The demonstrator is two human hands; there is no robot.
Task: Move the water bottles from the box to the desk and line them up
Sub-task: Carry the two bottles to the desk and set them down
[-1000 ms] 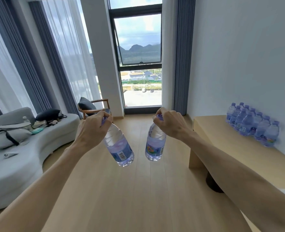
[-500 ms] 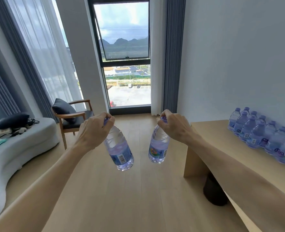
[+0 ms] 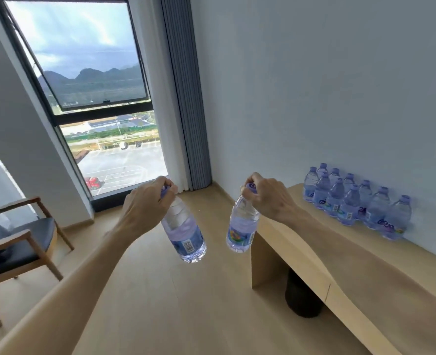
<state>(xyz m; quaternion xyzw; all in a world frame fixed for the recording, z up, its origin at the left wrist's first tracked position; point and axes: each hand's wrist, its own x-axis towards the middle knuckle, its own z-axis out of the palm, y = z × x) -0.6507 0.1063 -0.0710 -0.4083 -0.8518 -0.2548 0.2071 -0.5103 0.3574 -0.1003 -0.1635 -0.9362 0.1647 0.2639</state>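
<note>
My left hand (image 3: 145, 206) grips a clear water bottle (image 3: 184, 234) by its purple cap, and the bottle hangs tilted above the floor. My right hand (image 3: 268, 196) holds a second water bottle (image 3: 242, 231) by its cap, just left of the desk's near corner. The light wooden desk (image 3: 365, 272) runs along the right wall. Several bottles with purple caps (image 3: 352, 201) stand on it in two rows against the wall. The box is out of view.
A wooden armchair with a dark seat (image 3: 19, 247) stands at the left. A tall window (image 3: 96, 98) and grey curtain (image 3: 186, 98) fill the far wall. A dark round stool (image 3: 302, 295) sits under the desk. Bare wooden floor (image 3: 173, 303) lies between chair and desk.
The view has swung to the right, so the sofa has left the frame and the desk with its bottles is nearer. Both hands still carry their bottles by the caps.
</note>
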